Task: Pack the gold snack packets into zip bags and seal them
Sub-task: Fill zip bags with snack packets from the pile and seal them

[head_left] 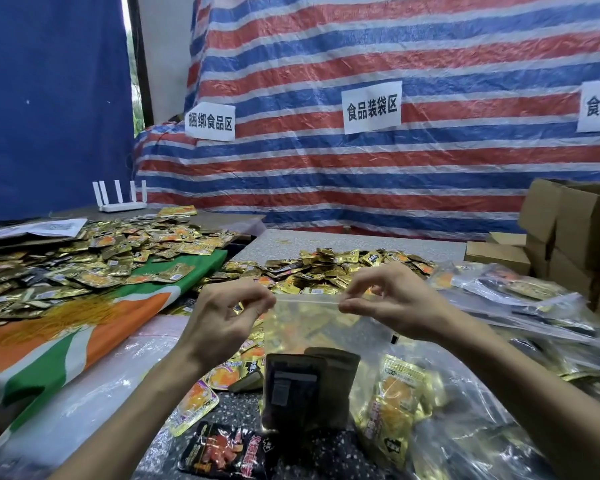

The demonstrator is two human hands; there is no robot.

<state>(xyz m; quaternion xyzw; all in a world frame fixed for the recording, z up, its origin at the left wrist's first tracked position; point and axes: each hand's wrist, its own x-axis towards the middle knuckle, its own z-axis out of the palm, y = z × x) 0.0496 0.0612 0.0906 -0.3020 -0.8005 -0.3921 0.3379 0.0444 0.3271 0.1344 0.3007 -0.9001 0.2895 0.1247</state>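
A clear zip bag (329,327) hangs upright in front of me with several gold snack packets (305,386) inside it. My left hand (227,313) pinches the left end of its zip strip. My right hand (392,299) pinches the strip toward its right end. The strip stretches level between the two hands. Whether the zip is pressed closed along its length cannot be told. Loose gold packets (326,271) lie heaped on the table just beyond the bag. A bigger heap of gold packets (94,258) covers the left table.
A green, orange and white cloth (59,337) lies at left. Filled clear bags (520,299) pile at right, with cardboard boxes (575,230) behind them. A black and red packet (222,452) lies near me. A white router (120,199) stands at the back left.
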